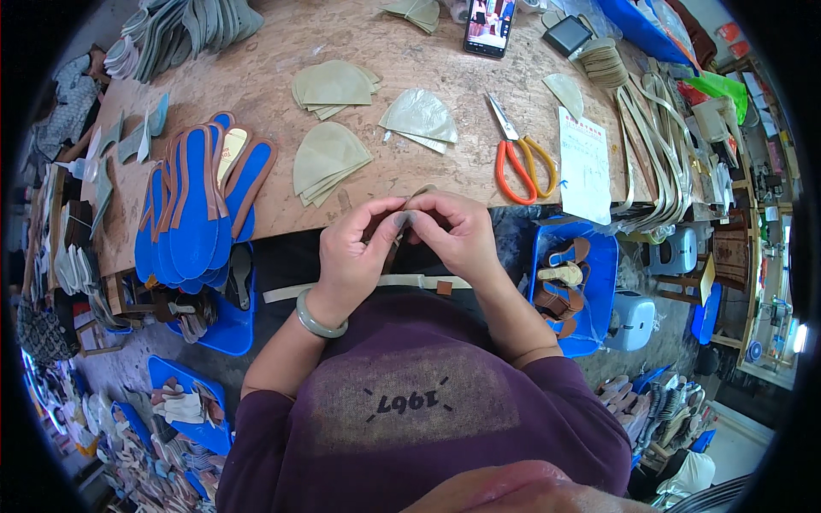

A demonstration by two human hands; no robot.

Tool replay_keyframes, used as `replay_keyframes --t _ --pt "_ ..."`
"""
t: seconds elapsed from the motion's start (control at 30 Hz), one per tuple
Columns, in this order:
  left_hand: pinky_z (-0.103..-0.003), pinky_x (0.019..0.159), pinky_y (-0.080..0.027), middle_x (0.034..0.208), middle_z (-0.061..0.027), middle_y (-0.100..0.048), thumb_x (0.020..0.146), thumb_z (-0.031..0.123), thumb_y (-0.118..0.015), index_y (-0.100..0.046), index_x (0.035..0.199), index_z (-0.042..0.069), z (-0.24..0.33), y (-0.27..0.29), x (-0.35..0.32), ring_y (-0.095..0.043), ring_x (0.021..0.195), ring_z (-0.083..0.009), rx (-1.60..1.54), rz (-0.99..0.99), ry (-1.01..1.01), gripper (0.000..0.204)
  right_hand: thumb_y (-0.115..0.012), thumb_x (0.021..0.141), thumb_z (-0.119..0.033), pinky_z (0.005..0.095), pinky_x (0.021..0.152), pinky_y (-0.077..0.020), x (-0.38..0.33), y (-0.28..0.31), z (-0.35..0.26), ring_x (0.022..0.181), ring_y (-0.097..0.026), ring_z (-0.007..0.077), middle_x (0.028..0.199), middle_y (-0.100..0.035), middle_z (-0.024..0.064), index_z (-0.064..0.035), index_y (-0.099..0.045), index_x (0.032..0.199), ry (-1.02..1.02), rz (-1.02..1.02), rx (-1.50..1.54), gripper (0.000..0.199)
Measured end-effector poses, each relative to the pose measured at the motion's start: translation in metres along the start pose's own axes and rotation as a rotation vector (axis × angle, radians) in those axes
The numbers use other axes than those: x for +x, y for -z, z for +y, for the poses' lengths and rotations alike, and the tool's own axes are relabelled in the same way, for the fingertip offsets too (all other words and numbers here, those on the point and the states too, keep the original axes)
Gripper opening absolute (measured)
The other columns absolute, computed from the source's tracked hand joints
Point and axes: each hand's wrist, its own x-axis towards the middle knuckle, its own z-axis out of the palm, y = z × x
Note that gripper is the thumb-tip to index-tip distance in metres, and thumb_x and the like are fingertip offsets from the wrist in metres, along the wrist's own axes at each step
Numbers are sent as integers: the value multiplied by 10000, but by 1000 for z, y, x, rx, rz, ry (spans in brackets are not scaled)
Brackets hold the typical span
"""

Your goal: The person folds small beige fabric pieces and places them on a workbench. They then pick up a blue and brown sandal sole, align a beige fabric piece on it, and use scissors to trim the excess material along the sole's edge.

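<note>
At the table's near edge, my left hand (363, 244) and my right hand (455, 235) meet, thumb tips almost together. Both are closed on a thin brown piece (393, 250), seemingly leather, part of which shows below the thumbs; the fingers hide most of it. A pale strap (299, 291) with a small brown square (444, 288) on it lies across my lap, below the hands. Just beyond them on the table are fanned stacks of beige half-round pieces (329, 162). To the right rest scissors (522, 162) with orange and yellow handles, blades slightly apart.
Blue insoles with brown edging (195, 209) overhang the table's left front edge. A written paper sheet (584, 167) and bundled pale straps (658, 162) lie on the right. A phone (490, 26) stands at the back. Below right, a blue bin (603, 256) holds sandals.
</note>
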Motion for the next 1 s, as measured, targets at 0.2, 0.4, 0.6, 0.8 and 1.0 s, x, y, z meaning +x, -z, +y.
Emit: replay_keyframes --t 0.2,0.4,0.6,0.8,1.0 --pt "-222 640 -484 861 -46 -688 959 124 -597 -639 1048 5 -4 3 2 -619 716 -83 -16 5 60 154 -632 853 -36 215 632 -487 0 -3 -2 695 -595 80 812 -644 35 14 -655 870 157 16 -221 58" --pt "-210 692 -486 950 -20 -660 979 135 -573 -589 1108 -11 -16 1 7 -594 773 -54 -756 23 379 195 -637 818 -25 213 649 -450 3 -2 14 708 -555 74 820 -616 18 6 -631 856 -57 -34 242 50" --pt "-175 673 -462 930 5 -640 990 167 -567 -592 1121 2 -2 -5 7 -567 772 -22 -529 18 272 213 -637 802 -47 219 612 -437 4 -4 6 689 -541 68 785 -585 -1 0 -627 839 136 -48 -6 60" --pt "-199 642 -466 918 -8 -659 993 161 -560 -606 1130 -3 -18 -5 6 -581 738 -45 -692 122 310 219 -649 852 -54 224 707 -488 9 3 23 783 -584 68 872 -616 17 -3 -622 926 -39 -201 400 93" --pt "-275 774 -540 1081 -143 -691 965 52 -555 -620 1150 9 -4 -8 0 -682 913 -160 131 51 -181 201 -730 857 -196 223 583 -477 10 0 7 659 -601 63 745 -657 38 2 -659 878 95 -95 -113 212"
